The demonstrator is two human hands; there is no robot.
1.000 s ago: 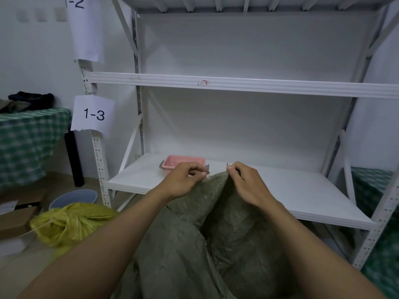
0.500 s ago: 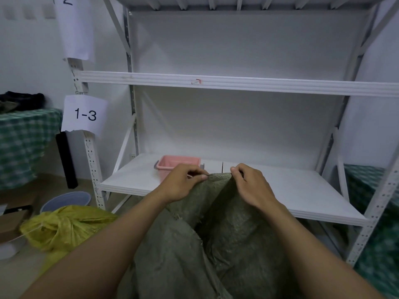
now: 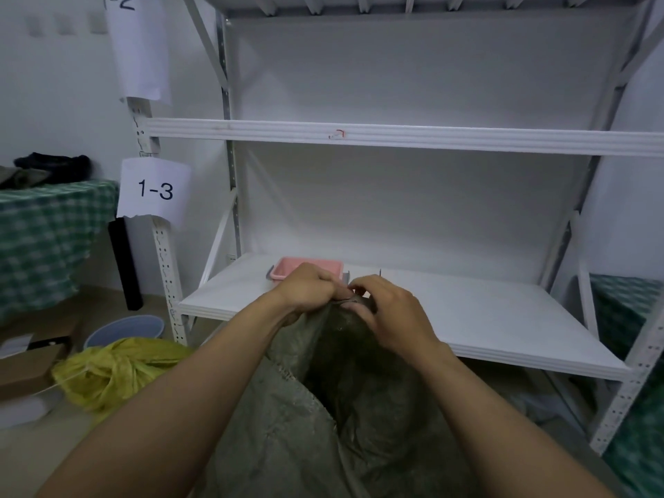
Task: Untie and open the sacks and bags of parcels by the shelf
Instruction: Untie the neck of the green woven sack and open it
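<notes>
The olive sack point(image 3: 287, 436) is showing a coarse, matt woven fabric; the yellow bag point(image 3: 118, 372) is looking like crinkly woven plastic. The shelf point(image 3: 485, 318) is presenting smooth, matt white boards on painted metal posts.

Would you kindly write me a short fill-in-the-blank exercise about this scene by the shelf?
1. The lower paper label on the shelf post reads ____.
2. The small tub on the shelf board is ____ in colour.
3. The yellow bag lies on the floor to the ____ of the grey-green sack, whose top the left hand and the right hand pinch.

Missing words: 1-3; pink; left.
</notes>
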